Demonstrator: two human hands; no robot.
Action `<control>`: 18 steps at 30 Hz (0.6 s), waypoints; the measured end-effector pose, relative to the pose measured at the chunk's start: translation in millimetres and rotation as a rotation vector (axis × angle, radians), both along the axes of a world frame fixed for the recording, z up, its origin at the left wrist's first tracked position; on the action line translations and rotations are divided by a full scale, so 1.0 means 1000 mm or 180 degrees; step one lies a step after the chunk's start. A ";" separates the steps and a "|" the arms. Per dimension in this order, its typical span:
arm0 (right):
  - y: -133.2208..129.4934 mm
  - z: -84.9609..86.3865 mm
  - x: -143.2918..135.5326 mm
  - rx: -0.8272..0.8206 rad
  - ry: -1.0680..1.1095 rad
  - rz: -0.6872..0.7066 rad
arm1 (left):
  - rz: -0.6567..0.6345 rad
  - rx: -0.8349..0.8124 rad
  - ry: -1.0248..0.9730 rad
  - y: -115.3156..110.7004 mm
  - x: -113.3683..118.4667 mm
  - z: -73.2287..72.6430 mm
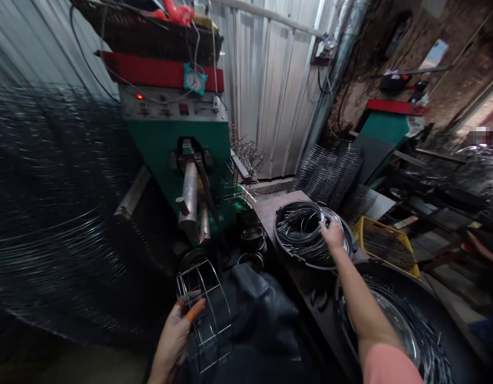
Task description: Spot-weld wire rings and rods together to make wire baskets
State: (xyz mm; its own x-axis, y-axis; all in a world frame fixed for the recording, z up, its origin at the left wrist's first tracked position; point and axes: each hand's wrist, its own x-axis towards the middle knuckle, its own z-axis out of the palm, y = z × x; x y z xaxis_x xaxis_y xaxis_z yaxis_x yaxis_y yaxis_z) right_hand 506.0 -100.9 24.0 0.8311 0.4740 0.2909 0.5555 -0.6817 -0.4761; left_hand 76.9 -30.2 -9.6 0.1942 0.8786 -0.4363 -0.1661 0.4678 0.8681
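Note:
My left hand [178,325] is closed on a curved wire frame [212,320] with several crossbars, held low in front of the machine. An orange cover wraps the tip of its thumb or a finger. Stretched out to the right, my right hand [332,234] reaches into a round dark basin [306,261] full of wire rings [296,229]. Its fingers are bent at the rings; whether they pinch one cannot be made out. Ahead stands a green welding machine [162,144] with thick metal electrode arms [189,194].
Stacked wire racks [50,213] fill the left side. A second basin [422,325] with wire pieces sits at lower right, near a yellow crate [386,245]. Wire coils [326,170] stand by the metal wall [258,96]. Another green machine [384,130] is farther right.

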 end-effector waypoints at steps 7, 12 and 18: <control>0.030 0.012 0.060 -0.0986 0.0267 -0.0560 | 0.0051 -0.0416 -0.0056 0.000 0.003 0.003; 0.060 0.015 0.073 -0.1046 0.0115 -0.0536 | 0.0074 -0.0370 0.0128 0.005 -0.003 0.000; 0.084 0.012 0.084 -0.1313 0.0218 -0.0778 | 0.0025 -0.0276 0.0250 0.007 -0.005 -0.007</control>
State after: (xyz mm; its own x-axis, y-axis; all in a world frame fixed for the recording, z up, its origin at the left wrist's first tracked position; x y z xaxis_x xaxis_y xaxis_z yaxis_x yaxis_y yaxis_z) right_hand 590.0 -17.3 36.5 0.9431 0.3269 0.0606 0.3324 -0.9279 -0.1686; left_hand 72.4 -22.9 -16.4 0.1499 0.8383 -0.5243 -0.1031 0.5406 0.8349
